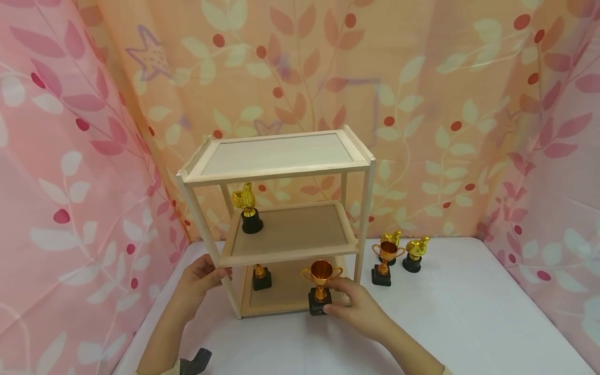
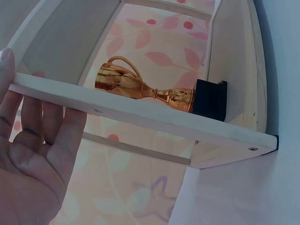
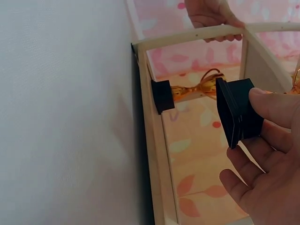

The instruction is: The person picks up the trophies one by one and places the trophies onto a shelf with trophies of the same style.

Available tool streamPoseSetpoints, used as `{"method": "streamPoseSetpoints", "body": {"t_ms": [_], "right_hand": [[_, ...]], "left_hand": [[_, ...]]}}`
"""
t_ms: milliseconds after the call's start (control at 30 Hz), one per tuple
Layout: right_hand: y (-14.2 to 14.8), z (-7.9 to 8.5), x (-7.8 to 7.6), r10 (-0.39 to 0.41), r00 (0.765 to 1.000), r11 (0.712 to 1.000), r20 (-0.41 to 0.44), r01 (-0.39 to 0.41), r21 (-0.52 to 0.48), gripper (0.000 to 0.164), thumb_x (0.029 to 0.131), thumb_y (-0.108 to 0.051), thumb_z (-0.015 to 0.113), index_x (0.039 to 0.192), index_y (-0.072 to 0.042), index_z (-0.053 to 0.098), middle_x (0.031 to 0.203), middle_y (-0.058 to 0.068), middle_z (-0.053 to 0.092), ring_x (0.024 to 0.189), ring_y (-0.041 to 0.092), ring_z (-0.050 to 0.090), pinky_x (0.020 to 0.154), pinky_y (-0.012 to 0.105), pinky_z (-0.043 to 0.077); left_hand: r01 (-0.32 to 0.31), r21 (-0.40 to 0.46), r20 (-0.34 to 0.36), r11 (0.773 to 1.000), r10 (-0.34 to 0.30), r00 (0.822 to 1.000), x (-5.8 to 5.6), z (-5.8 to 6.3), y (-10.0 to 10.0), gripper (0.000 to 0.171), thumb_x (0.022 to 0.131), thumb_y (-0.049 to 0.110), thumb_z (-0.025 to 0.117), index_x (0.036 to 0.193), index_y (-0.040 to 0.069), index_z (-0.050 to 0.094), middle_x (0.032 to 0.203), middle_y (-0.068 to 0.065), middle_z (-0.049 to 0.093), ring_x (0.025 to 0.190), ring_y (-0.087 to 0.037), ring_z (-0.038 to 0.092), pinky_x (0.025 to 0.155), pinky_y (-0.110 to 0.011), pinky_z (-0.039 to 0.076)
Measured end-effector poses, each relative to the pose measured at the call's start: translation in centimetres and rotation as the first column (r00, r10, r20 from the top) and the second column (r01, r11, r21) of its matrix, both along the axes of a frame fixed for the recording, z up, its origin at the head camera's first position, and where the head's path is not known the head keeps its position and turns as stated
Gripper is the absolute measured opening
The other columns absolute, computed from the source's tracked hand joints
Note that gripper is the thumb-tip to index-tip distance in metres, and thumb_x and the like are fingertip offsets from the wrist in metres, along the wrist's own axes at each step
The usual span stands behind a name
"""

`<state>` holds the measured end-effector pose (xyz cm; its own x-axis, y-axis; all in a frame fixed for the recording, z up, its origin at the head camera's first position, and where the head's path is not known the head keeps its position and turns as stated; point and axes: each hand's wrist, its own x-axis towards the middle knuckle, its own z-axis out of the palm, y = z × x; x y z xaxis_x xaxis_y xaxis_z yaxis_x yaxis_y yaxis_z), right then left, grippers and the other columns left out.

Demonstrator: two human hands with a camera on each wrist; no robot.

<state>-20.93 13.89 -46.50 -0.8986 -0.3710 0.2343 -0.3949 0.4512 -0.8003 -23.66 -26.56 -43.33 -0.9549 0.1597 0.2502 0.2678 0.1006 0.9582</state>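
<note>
Right hand (image 1: 356,308): thumb and fingers pinch the black base (image 1: 317,302) of a cup trophy (image 1: 321,271).
Held cup: upright at those fingertips, its base off the bottom shelf (image 1: 286,291), near the front edge.
Left hand (image 1: 194,286): fingers and thumb wrap the left front post (image 1: 199,219) of the rack (image 1: 281,153).
Snag: raised too high, the held cup could catch the middle shelf (image 1: 290,254) above the right fingers.
Shelved cup (image 1: 262,279): left of the right fingertips; a sideways swing might topple it.
Footing: a loosened left grip could let the rack shift.

The left hand (image 1: 199,284) grips, the right hand (image 1: 358,311) pinches, both forearms (image 1: 165,336) slanting inward.
</note>
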Motion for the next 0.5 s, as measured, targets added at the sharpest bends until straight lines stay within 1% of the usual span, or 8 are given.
{"method": "streamPoseSetpoints", "body": {"t_ms": [67, 200, 367, 500], "right_hand": [[-0.4, -0.2, -0.3, -0.002, 1.0, 1.0, -0.001, 0.002, -0.011, 0.046, 0.087, -0.032, 0.081, 0.128, -0.016, 0.066, 0.129, 0.0, 0.068, 0.124, 0.03, 0.061, 0.106, 0.058, 0.047], [-1.1, -1.1, -0.9, -0.005, 1.0, 1.0, 0.014, 0.005, -0.031, 0.047, 0.087, -0.032, 0.081, 0.128, -0.014, 0.066, 0.131, 0.004, 0.067, 0.124, 0.035, 0.061, 0.105, 0.06, 0.046], [-1.7, -2.1, -1.6, -0.012, 1.0, 1.0, 0.007, 0.012, -0.025, 0.046, 0.088, -0.032, 0.081, 0.128, -0.016, 0.067, 0.132, 0.001, 0.067, 0.125, 0.029, 0.061, 0.105, 0.057, 0.047], [-2.2, -2.6, -2.1, -0.028, 1.0, 0.999, 0.005, 0.028, -0.032, 0.045, 0.088, -0.031, 0.08, 0.129, -0.015, 0.067, 0.131, 0.002, 0.067, 0.123, 0.029, 0.062, 0.105, 0.055, 0.048]], "left_hand": [[0.006, 0.007, -0.007, 1.0, -0.006, 1.0, -0.1, 0.0, -0.1, 0.011, 0.1, 0.005, 0.064, 0.11, 0.004, 0.059, 0.099, -0.001, 0.074, 0.093, -0.014, 0.072, 0.085, -0.029, 0.06], [0.006, 0.014, -0.004, 1.0, -0.006, 1.0, -0.2, -0.1, -0.1, 0.011, 0.1, 0.005, 0.064, 0.11, 0.006, 0.06, 0.099, 0.001, 0.074, 0.093, -0.013, 0.072, 0.085, -0.029, 0.06], [0.002, 0.009, 0.002, 1.0, -0.002, 1.0, -0.1, -0.2, 0.0, 0.011, 0.1, 0.006, 0.064, 0.111, 0.006, 0.06, 0.098, 0.001, 0.074, 0.093, -0.013, 0.072, 0.086, -0.029, 0.059], [0.0, 0.003, -0.005, 1.0, 0.0, 1.0, -0.1, -0.2, 0.0, 0.012, 0.101, 0.005, 0.064, 0.112, 0.004, 0.059, 0.099, 0.0, 0.074, 0.094, -0.015, 0.072, 0.087, -0.029, 0.059]]}}
